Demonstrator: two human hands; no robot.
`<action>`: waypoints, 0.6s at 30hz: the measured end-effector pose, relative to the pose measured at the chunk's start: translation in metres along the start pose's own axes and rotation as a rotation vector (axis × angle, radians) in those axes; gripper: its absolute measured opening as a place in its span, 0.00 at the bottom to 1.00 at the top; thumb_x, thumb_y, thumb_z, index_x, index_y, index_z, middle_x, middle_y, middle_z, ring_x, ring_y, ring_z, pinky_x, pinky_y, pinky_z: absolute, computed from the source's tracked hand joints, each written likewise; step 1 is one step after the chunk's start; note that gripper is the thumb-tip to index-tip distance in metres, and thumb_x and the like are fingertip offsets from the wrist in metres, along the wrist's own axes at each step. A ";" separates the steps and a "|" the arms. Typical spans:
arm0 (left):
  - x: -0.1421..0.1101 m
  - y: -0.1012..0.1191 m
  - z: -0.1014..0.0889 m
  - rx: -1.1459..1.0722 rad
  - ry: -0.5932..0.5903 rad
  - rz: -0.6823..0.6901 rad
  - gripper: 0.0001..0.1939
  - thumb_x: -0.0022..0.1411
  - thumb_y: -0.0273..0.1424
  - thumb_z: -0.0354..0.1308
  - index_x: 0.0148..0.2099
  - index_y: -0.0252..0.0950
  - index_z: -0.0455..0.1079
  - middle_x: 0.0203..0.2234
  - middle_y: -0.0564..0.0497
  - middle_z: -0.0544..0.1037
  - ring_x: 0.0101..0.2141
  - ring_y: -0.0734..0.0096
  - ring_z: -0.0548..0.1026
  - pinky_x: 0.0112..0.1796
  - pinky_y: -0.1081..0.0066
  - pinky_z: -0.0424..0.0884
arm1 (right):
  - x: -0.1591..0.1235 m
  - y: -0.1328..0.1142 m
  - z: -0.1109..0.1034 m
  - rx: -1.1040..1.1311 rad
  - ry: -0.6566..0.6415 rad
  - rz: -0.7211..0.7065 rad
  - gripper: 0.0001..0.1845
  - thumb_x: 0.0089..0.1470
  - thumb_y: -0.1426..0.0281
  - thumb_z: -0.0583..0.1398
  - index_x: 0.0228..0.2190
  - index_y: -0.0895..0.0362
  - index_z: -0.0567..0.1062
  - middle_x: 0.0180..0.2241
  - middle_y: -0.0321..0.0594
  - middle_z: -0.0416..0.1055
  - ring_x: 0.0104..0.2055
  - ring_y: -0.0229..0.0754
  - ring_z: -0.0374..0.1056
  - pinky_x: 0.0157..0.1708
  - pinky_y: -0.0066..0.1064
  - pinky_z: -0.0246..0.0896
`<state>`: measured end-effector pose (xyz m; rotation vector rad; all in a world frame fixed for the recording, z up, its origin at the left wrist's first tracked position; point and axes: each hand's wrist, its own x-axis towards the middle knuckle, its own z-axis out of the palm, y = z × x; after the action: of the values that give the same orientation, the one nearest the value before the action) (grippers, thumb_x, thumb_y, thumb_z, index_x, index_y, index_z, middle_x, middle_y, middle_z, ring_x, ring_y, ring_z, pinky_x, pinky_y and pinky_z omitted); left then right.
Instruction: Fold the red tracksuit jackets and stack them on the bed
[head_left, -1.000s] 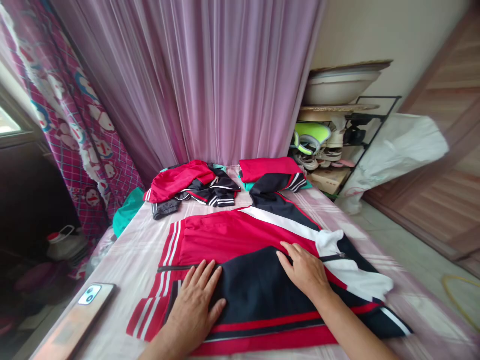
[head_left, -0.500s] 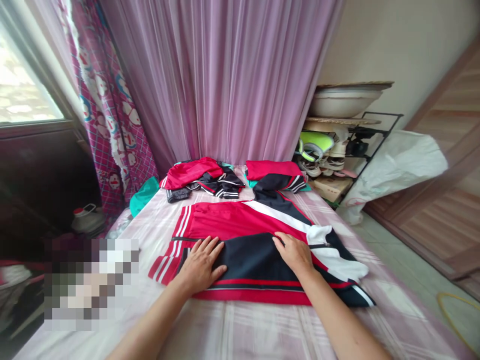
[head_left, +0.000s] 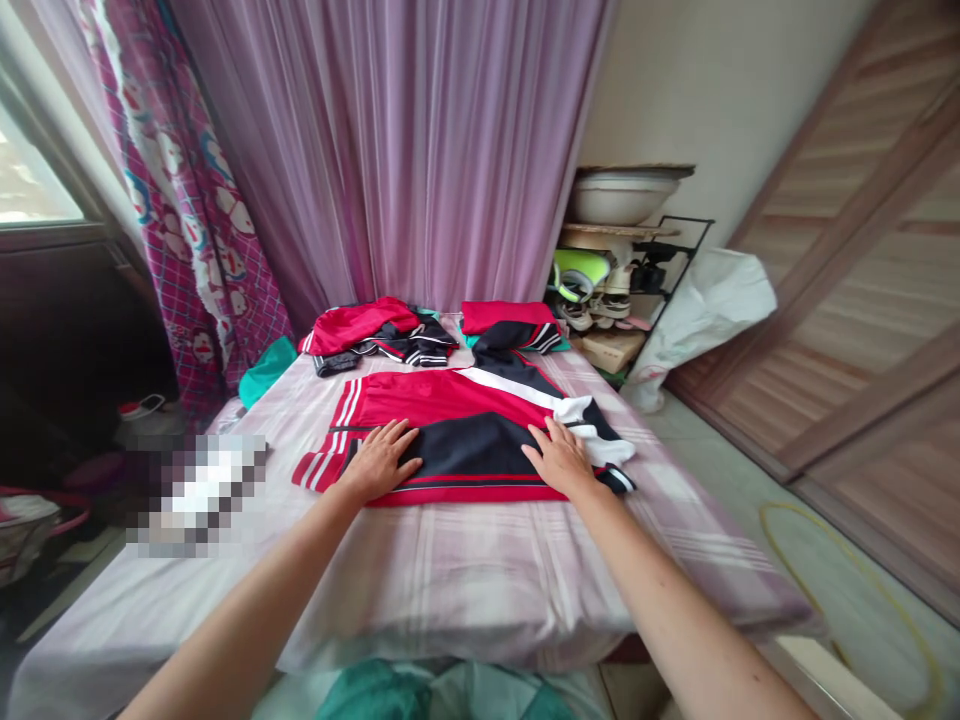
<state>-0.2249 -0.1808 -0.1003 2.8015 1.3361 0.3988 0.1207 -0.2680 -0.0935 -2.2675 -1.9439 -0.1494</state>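
The person's left hand (head_left: 381,460) lies palm down on the left part of the jacket (head_left: 465,445), fingers slightly spread, thumb inward. The right hand (head_left: 561,458) rests palm down nearer the jacket's right end, fingers parted. The left forearm (head_left: 259,590) and right forearm (head_left: 660,580) converge toward the jacket.

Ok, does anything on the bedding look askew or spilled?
The heap of clothes at the far left looks untidy, crumpled while the pile at the far right is folded. The white collar of the spread jacket is rumpled. No spill shows.
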 end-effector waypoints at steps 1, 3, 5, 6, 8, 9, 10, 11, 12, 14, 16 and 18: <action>0.000 -0.001 0.000 -0.007 0.030 0.008 0.31 0.67 0.50 0.47 0.65 0.41 0.64 0.64 0.44 0.65 0.65 0.52 0.61 0.63 0.50 0.57 | -0.005 0.005 0.002 0.002 -0.010 0.025 0.27 0.65 0.58 0.50 0.61 0.54 0.67 0.66 0.51 0.56 0.67 0.52 0.52 0.61 0.46 0.50; -0.001 -0.001 -0.003 -0.029 0.071 0.031 0.28 0.68 0.47 0.45 0.62 0.39 0.68 0.61 0.43 0.70 0.61 0.54 0.66 0.61 0.53 0.60 | -0.010 0.011 0.005 0.019 -0.032 0.047 0.27 0.66 0.59 0.49 0.62 0.54 0.66 0.66 0.50 0.56 0.67 0.50 0.52 0.62 0.44 0.49; -0.003 -0.001 -0.005 -0.049 0.084 0.052 0.27 0.69 0.46 0.43 0.58 0.38 0.72 0.57 0.43 0.74 0.58 0.56 0.70 0.60 0.54 0.63 | -0.009 0.014 0.003 0.032 -0.045 0.050 0.27 0.66 0.61 0.49 0.62 0.55 0.66 0.66 0.49 0.57 0.67 0.48 0.53 0.62 0.42 0.50; -0.003 -0.001 -0.006 -0.054 0.081 0.056 0.26 0.69 0.46 0.43 0.56 0.38 0.73 0.56 0.43 0.75 0.57 0.56 0.71 0.59 0.54 0.64 | -0.008 0.014 0.001 0.031 -0.048 0.054 0.27 0.65 0.61 0.49 0.61 0.55 0.66 0.66 0.49 0.58 0.66 0.48 0.54 0.61 0.41 0.51; -0.004 0.000 -0.007 -0.058 0.062 0.052 0.26 0.69 0.45 0.43 0.55 0.38 0.74 0.55 0.43 0.76 0.56 0.56 0.72 0.59 0.54 0.64 | -0.003 0.015 -0.002 0.020 -0.043 0.070 0.26 0.65 0.61 0.50 0.60 0.56 0.67 0.64 0.50 0.61 0.64 0.49 0.57 0.60 0.41 0.52; -0.004 0.000 -0.008 -0.059 0.050 0.047 0.25 0.69 0.45 0.43 0.55 0.38 0.74 0.55 0.43 0.76 0.55 0.56 0.72 0.58 0.54 0.65 | -0.001 0.017 -0.004 0.010 -0.033 0.079 0.26 0.65 0.62 0.50 0.60 0.56 0.68 0.63 0.51 0.62 0.64 0.49 0.58 0.60 0.41 0.53; -0.004 0.001 -0.008 -0.060 0.039 0.041 0.25 0.69 0.45 0.44 0.55 0.37 0.74 0.55 0.43 0.76 0.55 0.56 0.73 0.58 0.54 0.65 | 0.001 0.019 -0.004 0.001 -0.021 0.081 0.25 0.65 0.62 0.50 0.59 0.56 0.69 0.62 0.51 0.63 0.63 0.49 0.59 0.59 0.42 0.52; -0.004 0.001 -0.008 -0.061 0.034 0.036 0.25 0.69 0.45 0.44 0.55 0.37 0.74 0.55 0.43 0.76 0.55 0.56 0.73 0.58 0.54 0.65 | 0.003 0.021 -0.004 -0.005 -0.011 0.077 0.25 0.65 0.62 0.51 0.59 0.56 0.69 0.62 0.51 0.63 0.63 0.49 0.59 0.60 0.42 0.52; -0.004 0.002 -0.008 -0.063 0.033 0.032 0.25 0.69 0.44 0.44 0.55 0.38 0.74 0.55 0.43 0.76 0.55 0.56 0.73 0.58 0.54 0.65 | 0.005 0.024 -0.003 -0.008 -0.006 0.069 0.24 0.65 0.61 0.51 0.58 0.55 0.70 0.62 0.50 0.63 0.63 0.49 0.58 0.60 0.42 0.52; -0.004 0.002 -0.008 -0.070 0.038 0.028 0.24 0.68 0.44 0.45 0.55 0.38 0.74 0.55 0.43 0.76 0.55 0.56 0.73 0.58 0.54 0.65 | 0.008 0.030 0.000 -0.006 0.001 0.064 0.24 0.65 0.61 0.51 0.58 0.54 0.69 0.63 0.48 0.63 0.64 0.48 0.57 0.59 0.42 0.52; -0.005 0.003 -0.008 -0.086 0.049 0.023 0.24 0.68 0.44 0.45 0.55 0.38 0.74 0.54 0.44 0.76 0.55 0.56 0.73 0.58 0.54 0.65 | 0.010 0.032 0.004 0.000 0.022 0.092 0.25 0.65 0.60 0.50 0.59 0.53 0.69 0.62 0.46 0.64 0.63 0.47 0.58 0.59 0.42 0.52; -0.005 0.003 -0.008 -0.109 0.061 0.017 0.23 0.68 0.44 0.46 0.54 0.39 0.74 0.54 0.44 0.77 0.54 0.56 0.73 0.58 0.54 0.66 | 0.010 0.031 0.006 0.005 0.056 0.135 0.24 0.65 0.60 0.50 0.58 0.53 0.70 0.61 0.45 0.65 0.62 0.47 0.59 0.58 0.43 0.53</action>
<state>-0.2279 -0.1874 -0.0930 2.7345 1.2614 0.5439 0.1528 -0.2613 -0.0996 -2.3556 -1.7559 -0.1894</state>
